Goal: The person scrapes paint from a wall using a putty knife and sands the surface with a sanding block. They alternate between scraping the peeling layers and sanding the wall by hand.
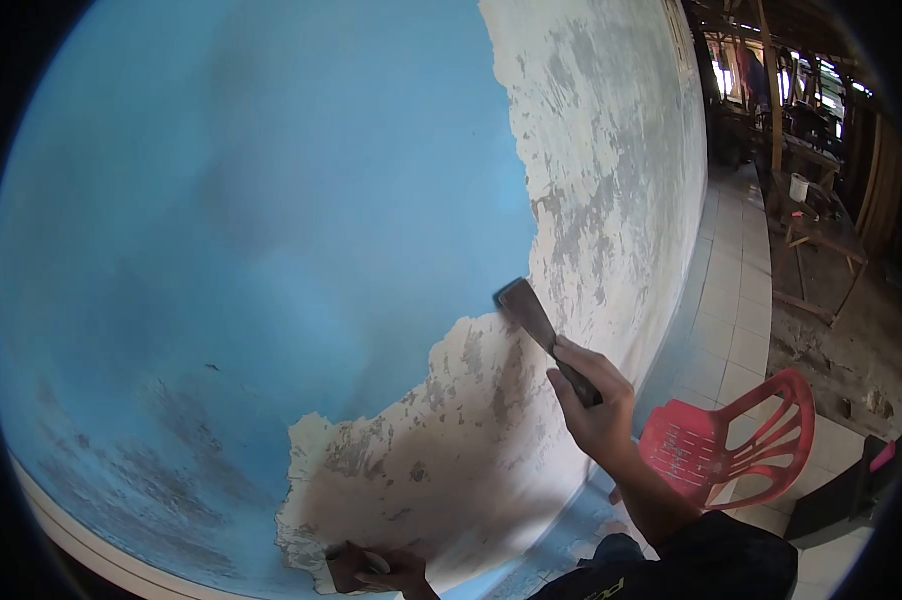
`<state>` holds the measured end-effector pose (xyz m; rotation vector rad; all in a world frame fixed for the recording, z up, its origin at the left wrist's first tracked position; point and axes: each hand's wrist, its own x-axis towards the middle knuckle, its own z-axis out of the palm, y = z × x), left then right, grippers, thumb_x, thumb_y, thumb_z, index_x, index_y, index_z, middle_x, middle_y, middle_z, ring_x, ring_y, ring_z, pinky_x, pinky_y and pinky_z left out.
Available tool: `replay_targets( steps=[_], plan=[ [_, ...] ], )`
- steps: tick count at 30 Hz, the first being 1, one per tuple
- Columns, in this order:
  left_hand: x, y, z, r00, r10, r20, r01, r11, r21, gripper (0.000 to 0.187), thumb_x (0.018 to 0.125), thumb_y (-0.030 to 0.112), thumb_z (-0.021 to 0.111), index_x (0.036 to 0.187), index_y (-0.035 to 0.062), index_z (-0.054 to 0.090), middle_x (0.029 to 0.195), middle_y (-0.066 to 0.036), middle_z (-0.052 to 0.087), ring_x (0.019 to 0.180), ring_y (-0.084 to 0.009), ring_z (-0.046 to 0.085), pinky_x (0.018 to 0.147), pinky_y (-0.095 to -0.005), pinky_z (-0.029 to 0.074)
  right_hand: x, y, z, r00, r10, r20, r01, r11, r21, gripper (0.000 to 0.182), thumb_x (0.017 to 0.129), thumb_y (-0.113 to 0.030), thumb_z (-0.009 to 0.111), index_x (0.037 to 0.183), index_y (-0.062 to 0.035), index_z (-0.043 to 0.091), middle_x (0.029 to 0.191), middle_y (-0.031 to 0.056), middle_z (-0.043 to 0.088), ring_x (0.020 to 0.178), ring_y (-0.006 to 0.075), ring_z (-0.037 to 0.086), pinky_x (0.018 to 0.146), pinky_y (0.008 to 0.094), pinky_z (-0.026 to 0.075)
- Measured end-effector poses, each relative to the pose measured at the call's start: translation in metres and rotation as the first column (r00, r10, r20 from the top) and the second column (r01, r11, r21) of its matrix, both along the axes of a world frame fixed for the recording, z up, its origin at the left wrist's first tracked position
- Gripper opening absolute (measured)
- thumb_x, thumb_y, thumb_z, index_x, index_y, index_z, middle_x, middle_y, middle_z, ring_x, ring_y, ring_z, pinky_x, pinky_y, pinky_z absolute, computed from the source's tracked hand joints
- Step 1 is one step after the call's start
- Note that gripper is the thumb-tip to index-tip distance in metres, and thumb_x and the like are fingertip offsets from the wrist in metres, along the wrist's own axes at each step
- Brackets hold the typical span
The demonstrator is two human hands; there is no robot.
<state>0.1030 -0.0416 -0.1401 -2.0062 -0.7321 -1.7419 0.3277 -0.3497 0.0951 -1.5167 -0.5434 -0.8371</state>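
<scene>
My right hand (596, 405) is wrapped round the dark handle of a scraper (531, 313). Its flat blade lies at the border between blue paint and bare pale plaster on the wall (371, 180). Low in the view, my left hand (396, 574) grips a second scraper (345, 566), its broad brownish blade near the lower edge of the stripped patch (441, 470). Shadow covers part of that hand, so its grip shows only partly. Blue paint covers the left and upper wall; the plaster on the right is mottled with grey.
A red plastic chair (686, 455) stands on the tiled floor (721, 310) at the lower right. Beyond it are a wooden table (826, 235) with a white container (799, 187) on it and a dark object (841, 500). Pale trim (61, 525) runs along the wall's lower left.
</scene>
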Motion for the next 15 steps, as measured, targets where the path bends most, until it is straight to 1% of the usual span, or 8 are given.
replay_targets(
  steps=[1,2,3,6,7,10,13,15],
  plan=[
    [0.005,-0.013,0.018,1.0,0.012,-0.011,-0.011,0.999,0.031,0.08,0.087,0.013,0.057,0.149,-0.0169,0.017,0.139,-0.039,0.041,0.124,-0.0554,0.045,0.105,-0.0609,0.033,0.002,0.0,0.004,1.0,-0.016,0.014,0.017,1.0,-0.016,0.028,0.084,0.002,0.074,0.111,0.0001,0.071,0.115,0.0196,0.07,0.1,0.028,0.072,0.083,0.0317,0.057],
    [0.004,-0.014,0.021,1.0,0.004,-0.011,-0.004,0.999,0.034,0.08,0.087,0.013,0.057,0.149,-0.0168,0.017,0.139,-0.039,0.041,0.124,-0.0555,0.045,0.105,-0.0609,0.033,0.004,0.001,0.006,0.999,-0.031,0.032,0.032,0.999,-0.028,0.027,0.084,0.003,0.074,0.111,0.0004,0.071,0.115,0.0198,0.07,0.098,0.0281,0.072,0.082,0.0315,0.057],
    [0.003,-0.009,0.016,1.0,-0.001,-0.01,0.001,1.0,0.029,0.08,0.087,0.013,0.057,0.149,-0.0168,0.017,0.139,-0.039,0.041,0.124,-0.0555,0.045,0.105,-0.061,0.033,0.001,0.002,0.001,0.996,-0.051,0.076,0.055,0.998,-0.043,0.028,0.085,0.003,0.073,0.113,-0.0009,0.071,0.115,0.0185,0.071,0.092,0.0231,0.073,0.072,0.0274,0.058],
    [0.002,0.008,0.001,0.999,-0.029,0.019,0.029,1.0,-0.002,0.08,0.087,0.013,0.056,0.149,-0.0168,0.016,0.138,-0.039,0.041,0.123,-0.0555,0.045,0.105,-0.0611,0.033,-0.01,0.004,-0.009,1.0,-0.01,0.002,0.01,0.997,-0.079,0.028,0.086,0.003,0.072,0.113,-0.0028,0.072,0.115,0.0163,0.07,0.09,0.0172,0.073,0.063,0.0227,0.057],
    [0.002,0.01,-0.001,0.999,-0.035,0.021,0.035,0.999,-0.006,0.08,0.087,0.013,0.056,0.149,-0.0168,0.016,0.138,-0.039,0.041,0.123,-0.0556,0.045,0.105,-0.0611,0.033,-0.009,0.004,-0.003,1.0,0.0,0.01,0.001,0.998,-0.057,0.027,0.087,0.004,0.072,0.113,-0.0037,0.073,0.116,0.0145,0.07,0.088,0.0134,0.072,0.059,0.02,0.057],
    [0.0,0.011,-0.002,0.999,-0.043,0.008,0.044,0.999,-0.022,0.08,0.087,0.012,0.056,0.149,-0.0167,0.016,0.138,-0.039,0.041,0.123,-0.0556,0.045,0.104,-0.0613,0.033,-0.005,0.006,-0.007,0.998,-0.021,0.065,0.025,0.998,-0.065,0.026,0.087,0.005,0.071,0.112,-0.0027,0.073,0.115,0.0141,0.069,0.086,0.0141,0.072,0.06,0.0208,0.059],
    [-0.001,0.013,-0.003,0.999,-0.05,0.008,0.05,0.998,-0.027,0.08,0.086,0.012,0.056,0.149,-0.0167,0.016,0.138,-0.039,0.041,0.123,-0.0557,0.046,0.104,-0.0614,0.034,-0.01,0.003,-0.011,0.997,-0.023,0.072,0.029,0.996,-0.084,0.026,0.087,0.005,0.07,0.113,-0.0023,0.072,0.115,0.0138,0.069,0.087,0.0142,0.072,0.062,0.0211,0.06],
    [-0.001,0.015,-0.003,0.998,-0.057,0.009,0.057,0.998,-0.025,0.08,0.086,0.012,0.056,0.149,-0.0166,0.016,0.138,-0.039,0.042,0.123,-0.0557,0.046,0.104,-0.0615,0.034,-0.004,0.007,-0.005,0.997,-0.034,0.065,0.038,0.997,-0.061,0.026,0.087,0.005,0.07,0.113,-0.0022,0.072,0.115,0.0136,0.069,0.087,0.0143,0.072,0.062,0.021,0.06]
  ],
)
